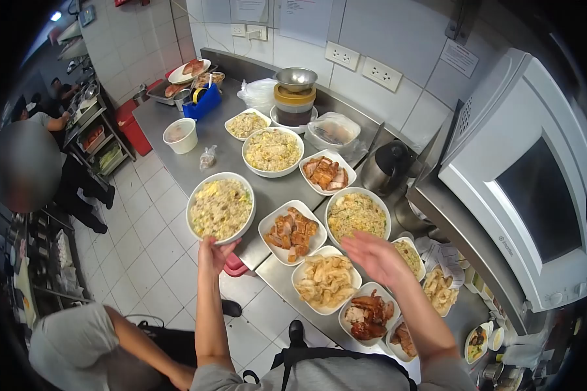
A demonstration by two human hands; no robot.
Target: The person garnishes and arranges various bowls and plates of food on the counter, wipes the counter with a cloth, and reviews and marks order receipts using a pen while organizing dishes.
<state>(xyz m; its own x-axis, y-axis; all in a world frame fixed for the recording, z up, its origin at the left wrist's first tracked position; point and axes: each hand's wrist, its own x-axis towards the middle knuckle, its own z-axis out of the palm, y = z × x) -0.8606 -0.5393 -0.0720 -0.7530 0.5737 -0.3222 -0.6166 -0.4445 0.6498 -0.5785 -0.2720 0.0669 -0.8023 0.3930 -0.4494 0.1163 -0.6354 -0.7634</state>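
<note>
A white bowl of fried rice [220,207] was at the near left edge of the worktop [209,137], in the grasp of the left hand [216,253], which gripped it low on its near side; whether its base touched the metal could not be told. The right hand [372,255] was unclasped and holding nothing, fingers extended together near a shrimp-topped rice bowl [357,216].

Between the hands stood a square dish of sliced meat [292,232], with a dish of pale, puffy pieces [326,280] just beside it and a dish of dark glazed meat [370,315] nearer the body. Beyond the held bowl sat a second rice bowl [272,150], a smaller rice dish [246,124] and a dish of browned slices [327,173].

The worktop was grey steel, crossed by a seam and raised along the wall. Toward its far end were a lidded white tub [180,135] and a blue holder [203,102]; a steel jug [386,166] stood on the right, near a white microwave [522,130] on a metal shelf. Sockets [381,73] and papers were fixed to the tiled wall.

Pale square tiles covered the floor [147,238]. A red bin [133,130] stood past the worktop, and a person in grey [78,345] was close by on the left, others farther back.
</note>
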